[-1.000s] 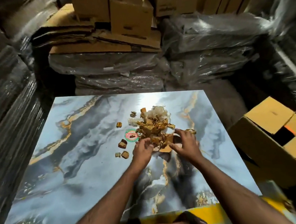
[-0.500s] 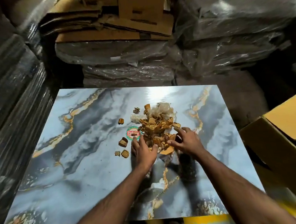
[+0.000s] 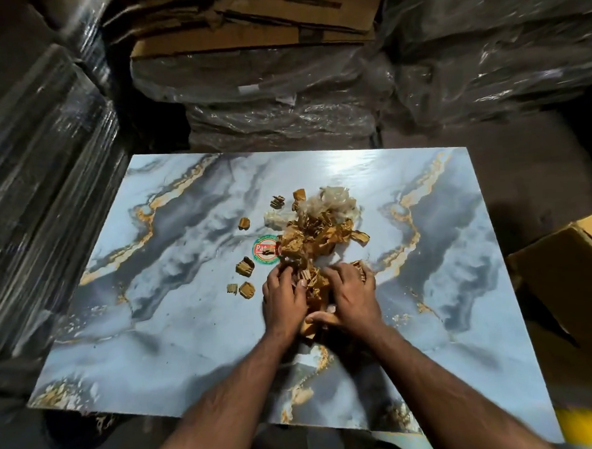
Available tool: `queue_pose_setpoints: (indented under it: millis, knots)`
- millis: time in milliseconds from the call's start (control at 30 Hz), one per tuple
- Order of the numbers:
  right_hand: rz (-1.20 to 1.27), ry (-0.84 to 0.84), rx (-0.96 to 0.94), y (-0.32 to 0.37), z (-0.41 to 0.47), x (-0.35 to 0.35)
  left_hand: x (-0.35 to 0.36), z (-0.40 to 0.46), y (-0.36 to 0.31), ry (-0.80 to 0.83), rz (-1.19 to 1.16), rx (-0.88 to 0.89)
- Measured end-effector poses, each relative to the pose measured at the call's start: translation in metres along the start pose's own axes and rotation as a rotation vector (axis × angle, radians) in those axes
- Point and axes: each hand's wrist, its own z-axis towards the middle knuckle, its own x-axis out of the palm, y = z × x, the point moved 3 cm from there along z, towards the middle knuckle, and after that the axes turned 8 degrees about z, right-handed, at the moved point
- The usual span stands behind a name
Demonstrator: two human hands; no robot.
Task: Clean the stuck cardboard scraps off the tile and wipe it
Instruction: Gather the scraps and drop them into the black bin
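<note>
A glossy blue-grey marble-pattern tile with gold veins lies flat in front of me. A heap of brown cardboard scraps sits at its middle, with a wad of clear plastic on the far side. Loose scraps lie left of the heap beside a round green-and-red sticker. My left hand and right hand are cupped together at the heap's near edge, fingers curled round a bunch of scraps between them.
An open cardboard box stands at the right of the tile. Plastic-wrapped stacks and flattened cartons rise behind the tile, and more wrapped stacks line the left side.
Both hands have closed in on each other and drawn scraps from the heap's near edge toward me. The view has tilted down and closer to the tile.
</note>
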Motion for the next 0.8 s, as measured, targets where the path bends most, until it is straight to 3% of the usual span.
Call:
queue_pose_setpoints:
  millis: [267,533,700,800]
  knots:
    - [-0.136,0.071,-0.075,-0.002,-0.01,0.017,0.022,-0.023,-0.019,0.003,-0.135,-0.148]
    - [-0.097,0.024,-0.041,0.01,-0.007,0.023,0.027,-0.036,-0.024,0.06,-0.732,-0.277]
    - [-0.14,0.01,-0.093,0.012,0.001,0.02,0.016,-0.036,-0.026,0.016,-0.807,-0.24]
    - [-0.169,0.054,-0.165,0.009,0.011,0.016,0.009,-0.04,-0.031,-0.021,-0.738,-0.277]
